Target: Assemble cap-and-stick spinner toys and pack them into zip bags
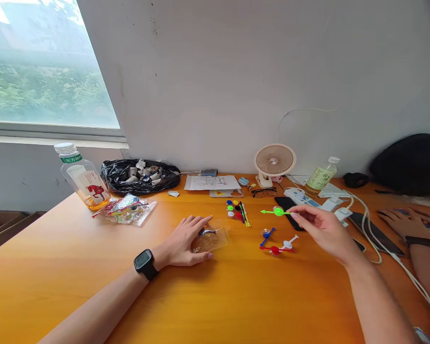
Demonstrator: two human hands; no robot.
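Observation:
My right hand [317,228] is raised over the table, pinching one end of a bright green arrow spinner [278,211] whose tip points left. Below it lie a blue arrow spinner [268,236], a red arrow spinner [275,250] and a white arrow spinner [288,244], grouped together. My left hand [185,240] rests with fingers stretched out on a clear plastic bag [215,240]. A small dark piece shows in or under the bag, partly hidden by the fingers. Farther back are several coloured round pieces [230,208] and loose arrow sticks [244,215].
At left stand a tea bottle [88,184] and filled plastic packets [129,210]. Along the wall are a black bag [139,177], papers [211,182], glasses [264,192], a fan [275,160], another bottle [322,177] and a power strip [301,197]. At right, another person's hand [403,223] lies near cables.

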